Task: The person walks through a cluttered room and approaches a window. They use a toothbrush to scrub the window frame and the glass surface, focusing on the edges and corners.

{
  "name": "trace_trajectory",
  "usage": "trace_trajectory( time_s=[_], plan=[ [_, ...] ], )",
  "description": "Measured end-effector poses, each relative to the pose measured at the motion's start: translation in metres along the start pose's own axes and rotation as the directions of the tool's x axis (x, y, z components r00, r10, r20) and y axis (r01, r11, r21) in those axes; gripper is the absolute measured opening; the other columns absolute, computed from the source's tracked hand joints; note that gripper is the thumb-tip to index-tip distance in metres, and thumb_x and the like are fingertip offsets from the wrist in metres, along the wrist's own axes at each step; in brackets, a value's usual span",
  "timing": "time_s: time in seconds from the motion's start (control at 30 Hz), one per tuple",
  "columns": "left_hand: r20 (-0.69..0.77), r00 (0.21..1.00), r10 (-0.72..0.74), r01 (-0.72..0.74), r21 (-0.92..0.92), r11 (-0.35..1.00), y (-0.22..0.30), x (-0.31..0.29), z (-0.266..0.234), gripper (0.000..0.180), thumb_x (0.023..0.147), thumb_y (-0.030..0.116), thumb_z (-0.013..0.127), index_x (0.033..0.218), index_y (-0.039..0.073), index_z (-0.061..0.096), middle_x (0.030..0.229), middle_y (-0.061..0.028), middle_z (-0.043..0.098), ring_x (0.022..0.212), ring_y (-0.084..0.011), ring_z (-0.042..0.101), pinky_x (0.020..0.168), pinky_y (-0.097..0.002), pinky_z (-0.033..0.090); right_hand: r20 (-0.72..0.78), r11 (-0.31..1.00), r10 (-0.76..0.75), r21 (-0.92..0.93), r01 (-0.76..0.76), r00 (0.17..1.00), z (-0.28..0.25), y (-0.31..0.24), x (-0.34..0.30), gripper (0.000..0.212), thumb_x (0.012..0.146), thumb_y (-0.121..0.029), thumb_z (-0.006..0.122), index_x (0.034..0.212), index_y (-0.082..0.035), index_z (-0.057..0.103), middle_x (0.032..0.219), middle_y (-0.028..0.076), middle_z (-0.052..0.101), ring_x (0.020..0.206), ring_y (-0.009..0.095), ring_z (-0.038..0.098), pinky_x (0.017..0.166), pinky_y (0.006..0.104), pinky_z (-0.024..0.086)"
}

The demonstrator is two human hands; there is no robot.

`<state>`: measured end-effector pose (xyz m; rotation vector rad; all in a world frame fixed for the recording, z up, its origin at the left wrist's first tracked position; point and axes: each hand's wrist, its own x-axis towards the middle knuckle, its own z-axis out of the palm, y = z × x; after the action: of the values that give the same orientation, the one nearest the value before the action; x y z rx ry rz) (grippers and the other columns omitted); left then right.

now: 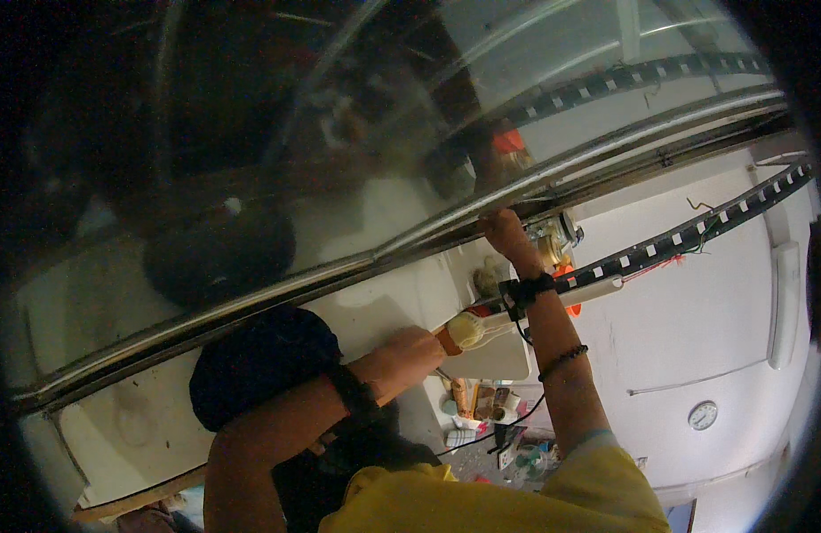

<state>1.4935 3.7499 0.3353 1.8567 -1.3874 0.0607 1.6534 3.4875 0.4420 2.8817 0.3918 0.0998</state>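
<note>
My right hand (506,238) reaches up to the metal-edged frame (375,259) of a dark glass pane, fingers curled against its lower edge. Whether anything small is between those fingers is hidden. My left hand (409,357) is closed, lower and to the left, beside a cream ball of thread or cord (466,330). A thin dark piece shows at its fingers, too small to name. Left of that hand is a rounded dark blue cloth-covered thing (264,369), against the pale surface (144,426) under the frame. Both wrists wear black bands.
The glass pane (339,115) fills the upper part and mirrors the scene. A dark rail with white squares (686,240) slants along the wall at the right. Jars (553,240) stand near my right hand. Small items (490,404) crowd a shelf below. A round clock (703,415) hangs on the wall.
</note>
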Motion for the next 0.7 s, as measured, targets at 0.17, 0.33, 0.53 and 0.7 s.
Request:
trace_trajectory(
  time_s=[0.17,0.33,0.53,0.7],
  plan=[
    [0.03,0.999,-0.026,0.026,-0.009,1.0,-0.003,0.001,0.006,0.007,0.065,0.006,0.058,0.063,0.002,0.062,0.063,-0.0145,0.059,0.063,-0.0297,0.062,0.055,-0.0389,0.05,-0.026,0.958,-0.068,0.278,0.072,0.997,-0.04,-0.054,-0.003,0.014,0.075,-0.008,0.058,0.086,0.001,0.06,0.081,0.022,0.059,0.076,0.037,0.057,0.066,0.0394,0.047],
    [-0.007,1.0,-0.026,0.026,0.012,1.0,-0.003,-0.005,0.002,0.009,0.069,0.006,0.056,0.064,0.001,0.062,0.065,-0.0158,0.06,0.066,-0.0303,0.062,0.059,-0.0384,0.051,-0.167,0.901,-0.083,0.409,0.146,0.983,-0.073,-0.076,-0.01,0.021,0.077,-0.012,0.062,0.067,0.002,0.051,0.06,0.017,0.051,0.054,0.027,0.049,0.054,0.0378,0.041],
    [0.083,0.995,-0.048,0.056,-0.094,0.994,0.002,0.002,-0.005,0.009,0.071,0.006,0.056,0.068,0.002,0.063,0.066,-0.0162,0.06,0.067,-0.0309,0.062,0.059,-0.0386,0.051,-0.231,0.951,-0.308,-0.096,0.293,0.923,-0.04,-0.023,-0.007,0.014,0.078,-0.006,0.058,0.07,0.002,0.05,0.065,0.018,0.053,0.055,0.034,0.05,0.051,0.0403,0.041],
    [0.16,0.983,-0.085,0.098,-0.076,0.992,0.002,0.005,-0.01,0.014,0.07,0.015,0.057,0.07,0.002,0.061,0.07,-0.0188,0.061,0.07,-0.036,0.061,0.062,-0.0453,0.049,-0.21,0.981,-0.069,0.162,0.104,0.975,-0.031,-0.05,-0.008,0.018,0.077,-0.004,0.054,0.095,-0.002,0.053,0.077,0.021,0.058,0.073,0.042,0.055,0.059,0.042,0.045]
  ],
)
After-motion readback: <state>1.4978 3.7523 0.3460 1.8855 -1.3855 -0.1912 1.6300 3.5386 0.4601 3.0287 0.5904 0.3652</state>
